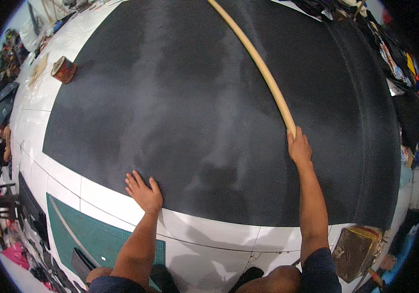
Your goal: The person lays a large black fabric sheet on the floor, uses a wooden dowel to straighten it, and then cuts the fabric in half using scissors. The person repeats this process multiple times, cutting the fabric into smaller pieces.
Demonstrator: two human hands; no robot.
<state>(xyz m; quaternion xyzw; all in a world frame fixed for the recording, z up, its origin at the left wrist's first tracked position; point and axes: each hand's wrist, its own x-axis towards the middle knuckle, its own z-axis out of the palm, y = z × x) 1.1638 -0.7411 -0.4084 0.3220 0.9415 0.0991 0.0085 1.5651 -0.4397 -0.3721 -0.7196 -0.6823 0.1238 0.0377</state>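
Observation:
A large black sheet [180, 102] is spread over the white tiled floor in front of me. My left hand [144, 192] rests on its near edge, palm down with the fingers spread. Farther right, my right hand [299, 146] is wrapped round the near end of a long, pale yellow pole [263, 68]. The pole lies along the sheet and runs away from me past the top of the view; its far end is out of sight. It looks curved in this wide view.
A rusty tin can [64, 70] stands by the sheet's left edge. A green cutting mat [97, 229] with a metal strip lies at the lower left. A brown, crusted container [353, 251] sits at the lower right. Assorted clutter [28, 244] lines both sides.

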